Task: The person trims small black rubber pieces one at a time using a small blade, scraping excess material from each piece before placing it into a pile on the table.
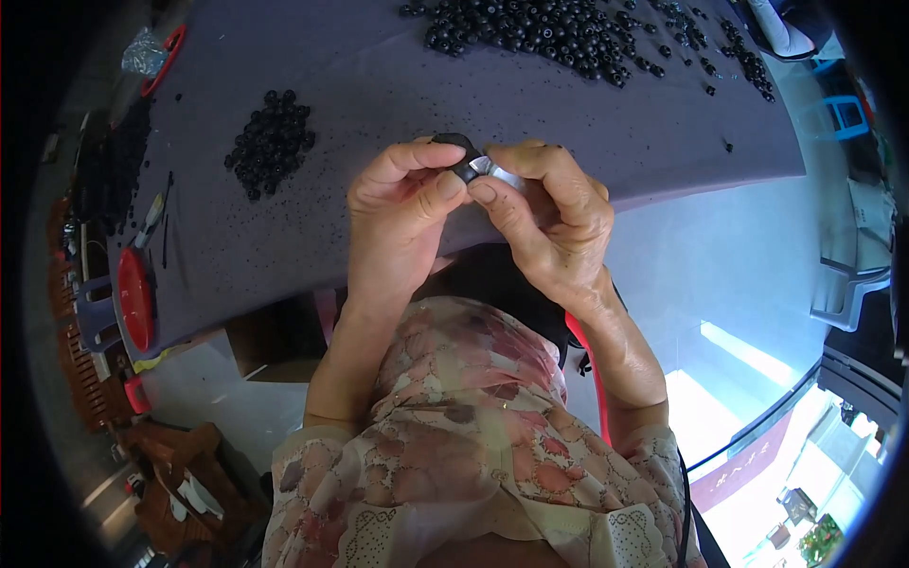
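Above the near part of the dark cloth-covered table [331, 227], my two hands meet. Thumb and fingers of my left hand [398, 204] pinch a small black rounded piece [463, 171], like those in the piles; its exact kind is unclear. My right hand [563, 213] is closed on a shiny silver blade-like piece [498, 172], whose end touches the black piece. My right fingers hide the rest of it. A small pile of black round pieces [270, 142] lies to the left, and a larger pile [540, 38] spreads along the far side.
A red dish [135, 298] and a brush [150, 222] lie at the table's left end, near a dark heap [118, 166]. Black crumbs dot the cloth. A clear plastic bag [144, 52] is at far left. Beyond the right edge stand a blue stool [843, 115] and a pale chair [847, 293].
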Available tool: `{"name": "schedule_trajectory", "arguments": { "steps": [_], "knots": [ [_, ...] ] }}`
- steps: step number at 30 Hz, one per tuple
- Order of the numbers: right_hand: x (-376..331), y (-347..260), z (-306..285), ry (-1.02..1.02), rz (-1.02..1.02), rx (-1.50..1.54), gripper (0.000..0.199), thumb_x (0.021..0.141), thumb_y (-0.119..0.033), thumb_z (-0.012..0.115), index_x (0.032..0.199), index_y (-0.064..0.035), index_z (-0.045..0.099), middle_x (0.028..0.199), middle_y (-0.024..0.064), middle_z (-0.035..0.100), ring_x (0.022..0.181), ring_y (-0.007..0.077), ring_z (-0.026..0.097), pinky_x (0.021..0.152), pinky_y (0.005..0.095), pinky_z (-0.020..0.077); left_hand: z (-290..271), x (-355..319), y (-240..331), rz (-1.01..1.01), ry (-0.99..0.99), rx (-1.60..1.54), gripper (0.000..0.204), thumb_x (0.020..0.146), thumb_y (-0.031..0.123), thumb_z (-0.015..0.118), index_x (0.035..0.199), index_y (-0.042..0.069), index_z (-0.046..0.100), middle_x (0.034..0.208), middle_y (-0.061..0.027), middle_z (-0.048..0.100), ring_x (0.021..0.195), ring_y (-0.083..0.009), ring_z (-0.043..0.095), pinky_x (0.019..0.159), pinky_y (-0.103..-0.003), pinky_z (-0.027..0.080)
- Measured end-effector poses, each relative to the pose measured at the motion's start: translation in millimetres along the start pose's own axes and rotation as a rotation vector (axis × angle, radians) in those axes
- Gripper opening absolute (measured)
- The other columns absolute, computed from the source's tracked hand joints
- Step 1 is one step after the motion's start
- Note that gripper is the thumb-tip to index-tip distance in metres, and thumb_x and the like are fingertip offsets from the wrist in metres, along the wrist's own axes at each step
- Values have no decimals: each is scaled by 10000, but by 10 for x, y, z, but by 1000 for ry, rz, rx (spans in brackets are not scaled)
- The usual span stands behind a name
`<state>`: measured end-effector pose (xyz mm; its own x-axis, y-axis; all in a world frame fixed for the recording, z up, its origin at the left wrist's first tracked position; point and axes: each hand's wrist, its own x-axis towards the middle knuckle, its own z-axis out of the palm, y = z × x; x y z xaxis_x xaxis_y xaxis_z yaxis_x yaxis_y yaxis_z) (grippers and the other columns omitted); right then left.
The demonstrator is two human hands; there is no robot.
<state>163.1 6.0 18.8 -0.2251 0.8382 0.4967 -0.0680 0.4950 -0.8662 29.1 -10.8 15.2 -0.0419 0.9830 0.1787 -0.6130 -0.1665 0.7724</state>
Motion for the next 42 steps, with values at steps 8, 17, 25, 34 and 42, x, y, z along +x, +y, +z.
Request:
{"name": "schedule_trajectory", "arguments": {
  "steps": [8,17,25,34,42],
  "knots": [
    [7,61,-18,-11,10,46,137,727,63,591,851,59,533,732,91,571,635,102,539,535,198,428,-38,-9,-58,-23,-20,-92,163,760,-41,549,920,-8,561,870,-102,580,798,-152,564,726,-279,487],
    [6,116,-54,-32,5,71,109,738,55,572,832,33,522,722,75,567,589,78,506,485,180,393,-60,-18,-93,-96,4,-146,180,768,-17,549,948,-4,550,845,-98,577,763,-153,550,724,-281,455],
    [72,81,-87,72,360,343,96,781,-17,563,867,-4,523,696,52,559,510,52,454,444,171,366,-129,31,-81,-173,-26,-279,179,777,10,548,956,9,554,830,-91,569,717,-154,513,694,-287,409],
    [27,22,-26,-45,238,189,171,752,39,576,902,29,493,812,90,578,751,119,576,683,221,477,-58,16,-94,-120,7,-212,178,772,-24,537,948,-5,556,880,-115,584,791,-169,556,717,-280,461],
    [24,88,-26,-37,160,114,146,751,58,564,882,43,502,792,98,573,727,126,581,652,225,480,-92,41,-84,-120,15,-118,177,758,-31,555,931,-2,575,833,-99,594,737,-140,552,682,-245,456]
  ]
}}
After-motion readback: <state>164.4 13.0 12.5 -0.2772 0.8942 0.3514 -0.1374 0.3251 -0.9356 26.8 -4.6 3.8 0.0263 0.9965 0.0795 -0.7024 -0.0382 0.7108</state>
